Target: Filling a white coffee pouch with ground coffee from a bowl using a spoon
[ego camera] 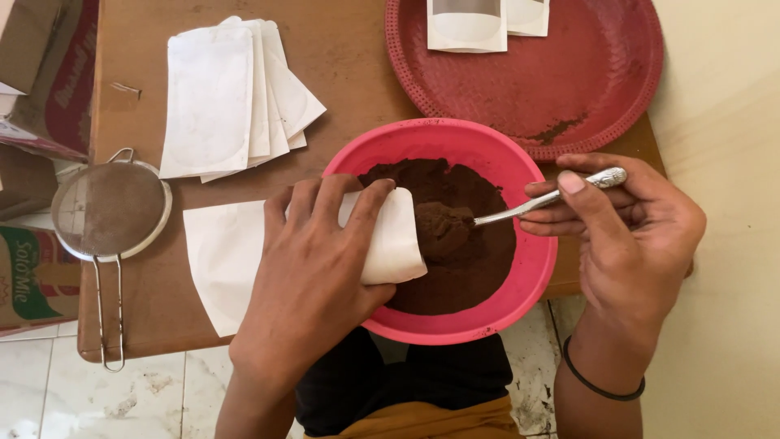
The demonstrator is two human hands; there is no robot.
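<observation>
My left hand [313, 268] grips a small white paper pouch [390, 236], holding its mouth over a pink bowl [520, 284] that is filled with dark brown powder [463, 260]. My right hand [634, 236] holds a metal spoon [540, 201] by its handle. The spoon's tip is dug into the powder just in front of the pouch's mouth. The bowl stands at the near edge of a low wooden table [341, 57].
A stack of empty white pouches [227, 97] lies behind my left hand, with a flat white sheet [219, 260] under my wrist. A wire sieve [110, 211] rests at the left. A red woven tray [569, 73] holding two pouches [467, 24] sits behind the bowl. Cardboard boxes [41, 73] stand far left.
</observation>
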